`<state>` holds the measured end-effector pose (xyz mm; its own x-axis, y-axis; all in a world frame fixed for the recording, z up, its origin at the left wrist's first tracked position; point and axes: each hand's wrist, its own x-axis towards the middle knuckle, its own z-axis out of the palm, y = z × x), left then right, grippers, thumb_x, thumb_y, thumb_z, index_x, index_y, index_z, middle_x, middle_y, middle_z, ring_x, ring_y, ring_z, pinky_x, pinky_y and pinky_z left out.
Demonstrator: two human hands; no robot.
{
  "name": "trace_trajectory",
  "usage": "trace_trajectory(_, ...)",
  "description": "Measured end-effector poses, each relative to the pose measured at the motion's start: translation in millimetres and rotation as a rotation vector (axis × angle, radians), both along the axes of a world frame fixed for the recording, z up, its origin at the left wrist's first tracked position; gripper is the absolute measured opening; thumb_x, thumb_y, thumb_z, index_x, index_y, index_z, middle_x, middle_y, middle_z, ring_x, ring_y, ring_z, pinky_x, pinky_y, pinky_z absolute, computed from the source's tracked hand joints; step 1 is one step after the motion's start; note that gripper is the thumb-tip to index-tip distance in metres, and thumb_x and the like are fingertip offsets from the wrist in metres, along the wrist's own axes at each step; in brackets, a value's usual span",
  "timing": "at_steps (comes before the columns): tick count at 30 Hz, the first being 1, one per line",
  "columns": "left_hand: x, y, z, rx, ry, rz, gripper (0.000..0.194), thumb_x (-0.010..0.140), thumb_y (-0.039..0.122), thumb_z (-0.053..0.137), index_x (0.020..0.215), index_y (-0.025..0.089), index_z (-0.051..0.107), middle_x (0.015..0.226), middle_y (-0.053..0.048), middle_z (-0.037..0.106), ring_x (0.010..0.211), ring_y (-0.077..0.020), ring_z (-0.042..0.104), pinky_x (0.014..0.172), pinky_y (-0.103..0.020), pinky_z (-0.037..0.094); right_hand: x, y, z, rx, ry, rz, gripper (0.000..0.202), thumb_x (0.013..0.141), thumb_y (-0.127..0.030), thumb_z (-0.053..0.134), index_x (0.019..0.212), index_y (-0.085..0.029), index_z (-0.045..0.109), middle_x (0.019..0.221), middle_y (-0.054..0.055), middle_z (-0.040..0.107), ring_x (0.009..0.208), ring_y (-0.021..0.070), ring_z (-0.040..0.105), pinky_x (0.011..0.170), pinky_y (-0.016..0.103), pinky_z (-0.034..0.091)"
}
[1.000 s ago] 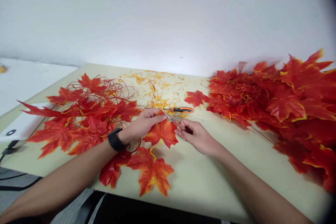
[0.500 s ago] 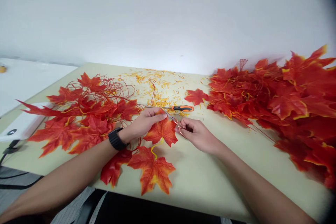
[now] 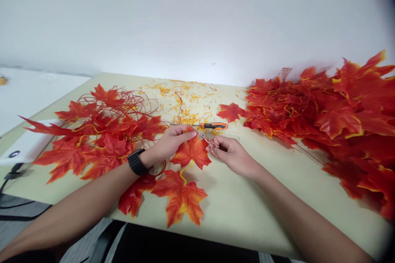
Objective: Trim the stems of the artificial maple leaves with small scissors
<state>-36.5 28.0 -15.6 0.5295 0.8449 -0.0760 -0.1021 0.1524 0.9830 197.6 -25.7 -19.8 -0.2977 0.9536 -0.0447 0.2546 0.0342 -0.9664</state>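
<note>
My left hand (image 3: pixel 175 141), with a black watch on the wrist, pinches the upper edge of a red-orange artificial maple leaf (image 3: pixel 191 154). In my right hand (image 3: pixel 233 154) is a pair of scissors (image 3: pixel 208 141) with rose-gold handles, its blades pointing up and left across the leaf's top edge near my left thumb. Whether the blades are closed I cannot make out. From the held leaf a yellow stem runs down to a second maple leaf (image 3: pixel 182 197) by the table's near edge. A screwdriver (image 3: pixel 216 125) with an orange and black handle lies just beyond both hands.
Yellow and orange trimmings (image 3: pixel 188 107) are scattered over the table (image 3: pixel 256 222) toward the wall. Leaves with tangled red cord (image 3: pixel 129 102) lie at left, beside a white box (image 3: pixel 23 150) with a cable. A large leaf pile (image 3: pixel 308 111) fills the right side.
Very little differs. The held leaf and the hanging leaf have shifted slightly to the right and up, and my right hand with the scissors has moved marginally.
</note>
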Motion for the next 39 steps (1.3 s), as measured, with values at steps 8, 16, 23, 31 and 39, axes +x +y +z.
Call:
trace_trajectory(8,3.3,-0.1,0.5,0.186,0.077,0.1,0.038,0.092,0.05,0.073,0.077,0.016,0.065,0.072,0.002,0.057,0.064,-0.01,0.046,0.061,-0.024,0.037,-2.5,-1.6,2.6,0.048,-0.044,-0.026,0.043,0.09,-0.045,0.07,0.072,-0.024,0.037,0.069,-0.005,0.039,0.066,0.012,0.033,0.061,0.028,0.029)
trace_trajectory(16,4.4,-3.4,2.7,0.24,0.15,0.08,0.038,0.093,0.049,0.068,0.074,0.017,0.063,0.072,0.001,0.055,0.068,-0.0122,0.047,0.067,-0.027,0.04,-1.7,-1.7,-3.0,0.023,-0.04,-0.021,0.037,0.093,-0.042,0.066,0.074,-0.024,0.039,0.07,-0.004,0.045,0.067,0.0129,0.037,0.061,0.028,0.028)
trace_trajectory(23,6.1,-6.0,4.1,0.181,0.127,0.103,0.036,0.09,0.05,0.071,0.075,0.017,0.063,0.073,0.0,0.057,0.068,-0.0125,0.048,0.065,-0.027,0.04,-1.9,-2.5,-1.2,0.055,-0.049,-0.014,0.041,0.093,-0.044,0.068,0.073,-0.024,0.039,0.07,-0.004,0.044,0.066,0.0128,0.037,0.061,0.028,0.029)
trace_trajectory(31,5.4,-5.1,1.3,0.157,0.104,0.085,0.037,0.093,0.051,0.07,0.078,0.018,0.063,0.076,0.001,0.057,0.069,-0.0123,0.048,0.066,-0.026,0.041,-3.7,-1.9,-3.2,0.035,-0.01,-0.037,0.042,0.093,-0.047,0.067,0.071,-0.024,0.039,0.067,-0.005,0.042,0.065,0.0131,0.038,0.061,0.028,0.031)
trace_trajectory(39,4.5,-1.6,-2.3,0.307,0.153,0.126,0.039,0.1,0.052,0.062,0.08,0.019,0.059,0.077,0.002,0.051,0.072,-0.0134,0.044,0.07,-0.028,0.039,-2.9,1.1,-7.3,0.061,-0.094,-0.071,0.043,0.093,-0.05,0.066,0.071,-0.024,0.039,0.066,-0.004,0.043,0.064,0.0136,0.036,0.059,0.029,0.028)
